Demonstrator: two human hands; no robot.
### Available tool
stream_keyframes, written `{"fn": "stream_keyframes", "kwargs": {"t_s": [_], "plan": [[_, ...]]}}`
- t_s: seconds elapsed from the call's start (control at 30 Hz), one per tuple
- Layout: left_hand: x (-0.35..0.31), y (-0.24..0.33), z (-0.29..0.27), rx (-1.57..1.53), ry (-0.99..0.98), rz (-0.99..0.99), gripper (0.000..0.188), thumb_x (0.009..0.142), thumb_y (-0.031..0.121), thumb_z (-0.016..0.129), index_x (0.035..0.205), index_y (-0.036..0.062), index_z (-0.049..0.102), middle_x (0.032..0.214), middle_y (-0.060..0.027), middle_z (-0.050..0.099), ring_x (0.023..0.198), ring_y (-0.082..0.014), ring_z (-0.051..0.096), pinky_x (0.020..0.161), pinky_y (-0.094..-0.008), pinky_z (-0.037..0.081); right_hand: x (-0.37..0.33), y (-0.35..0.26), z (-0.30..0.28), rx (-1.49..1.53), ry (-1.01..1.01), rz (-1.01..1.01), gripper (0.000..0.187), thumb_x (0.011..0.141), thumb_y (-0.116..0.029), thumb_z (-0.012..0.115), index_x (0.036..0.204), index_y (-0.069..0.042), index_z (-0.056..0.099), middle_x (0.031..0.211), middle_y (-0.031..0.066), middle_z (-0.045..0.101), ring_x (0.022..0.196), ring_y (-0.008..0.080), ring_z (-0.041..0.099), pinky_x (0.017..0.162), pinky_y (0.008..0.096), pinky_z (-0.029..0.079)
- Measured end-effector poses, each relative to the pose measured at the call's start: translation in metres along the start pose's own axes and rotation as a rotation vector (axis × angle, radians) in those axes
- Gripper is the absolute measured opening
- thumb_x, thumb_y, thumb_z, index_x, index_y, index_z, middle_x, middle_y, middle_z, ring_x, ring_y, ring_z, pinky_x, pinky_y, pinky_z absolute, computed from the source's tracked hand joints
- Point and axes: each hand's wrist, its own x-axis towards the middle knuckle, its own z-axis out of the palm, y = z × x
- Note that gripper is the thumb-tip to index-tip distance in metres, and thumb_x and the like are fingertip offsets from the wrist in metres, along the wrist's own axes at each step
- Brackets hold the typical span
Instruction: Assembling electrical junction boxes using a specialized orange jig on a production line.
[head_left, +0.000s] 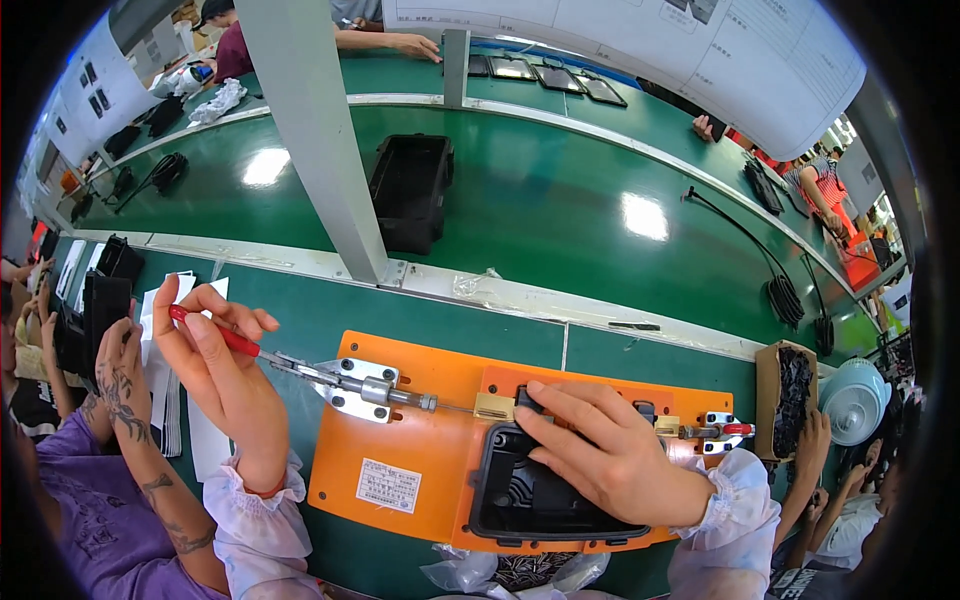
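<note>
Left fingers (pixel 170 335) point up, half-curled, around a slanting red handle (pixel 238 342).

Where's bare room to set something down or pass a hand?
Widest: the green surface beyond the white rail, between the black tray and the coiled cable. A narrow strip of green bench lies bare between rail and orange board. Crowded: papers and a co-worker's arm left, the carton right, the bag of metal pieces in front.

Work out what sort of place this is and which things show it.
Probably a factory assembly line: an orange clamping fixture bearing an open black case, a long green work surface with another black case, and co-workers on either side.
</note>
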Motion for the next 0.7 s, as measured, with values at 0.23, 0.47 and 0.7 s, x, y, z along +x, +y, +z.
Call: {"fn": "stream_keyframes", "kwargs": {"t_s": [0.23,0.47,0.7], "plan": [[0.001,-0.001,-0.002,-0.045,0.016,-0.011,0.037,0.109,0.020,0.038,0.141,0.0034,0.036,0.107,-0.0077,0.049,0.077,-0.0118,0.051,0.074,-0.0348,0.051,0.000,-0.007,-0.001,-0.258,-0.106,-0.129,0.048,0.074,-0.011,0.077,0.119,0.002,0.066,0.126,0.0208,0.059,0.107,0.0349,0.060,0.085,0.0423,0.053],[-0.001,0.002,-0.007,-0.023,-0.042,0.000,0.033,0.109,0.020,0.038,0.138,0.0038,0.037,0.104,-0.0073,0.049,0.077,-0.0129,0.051,0.074,-0.0346,0.049,0.002,0.000,0.001,-0.045,-0.004,-0.017,0.040,0.076,-0.010,0.073,0.114,0.001,0.068,0.122,0.0151,0.060,0.109,0.0323,0.058,0.080,0.0384,0.051],[0.000,0.000,-0.010,0.021,-0.109,0.007,0.031,0.109,0.020,0.039,0.135,0.0040,0.036,0.103,-0.0072,0.048,0.077,-0.0132,0.050,0.073,-0.0341,0.049,0.005,0.003,0.001,0.137,0.068,0.117,0.043,0.074,-0.011,0.080,0.114,-0.001,0.068,0.114,0.0109,0.061,0.097,0.0286,0.057,0.080,0.0385,0.051]]}}
